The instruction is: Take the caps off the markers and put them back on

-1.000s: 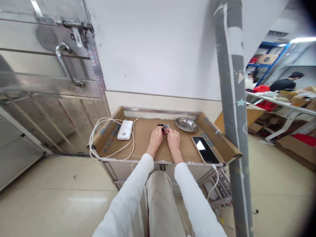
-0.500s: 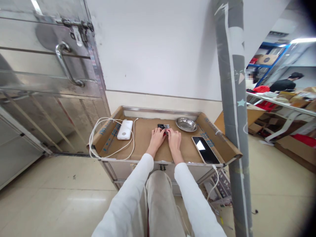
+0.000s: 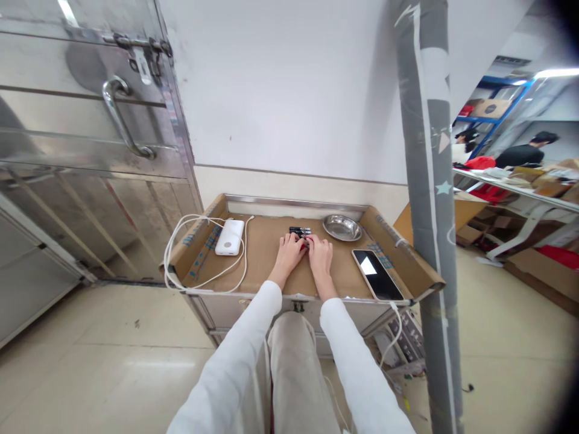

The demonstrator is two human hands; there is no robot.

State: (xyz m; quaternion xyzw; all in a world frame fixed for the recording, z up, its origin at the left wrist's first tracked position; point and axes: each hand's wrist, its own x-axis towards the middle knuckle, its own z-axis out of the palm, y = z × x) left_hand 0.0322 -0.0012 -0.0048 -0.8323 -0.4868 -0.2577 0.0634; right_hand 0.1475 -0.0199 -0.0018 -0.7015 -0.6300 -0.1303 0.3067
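My left hand and my right hand meet over the middle of the cardboard-covered tabletop. Fingers of both are closed around something small between them, mostly hidden; a bit of dark and red shows there. Just beyond the fingertips lie a few short black sticks with pale ends, side by side, like pens or small tubes. A shallow round metal bowl sits to the right of them. Nearer me on the right lies a phone with a dark screen.
A white power bank with a looped white cable lies at the left. Folded cardboard sides edge the table. A grey wrapped pipe rises at the right. Two people are at a cluttered bench in the right background.
Both hands stay in almost the same place, with only a slight shift of the fingers. The view has moved very slightly.
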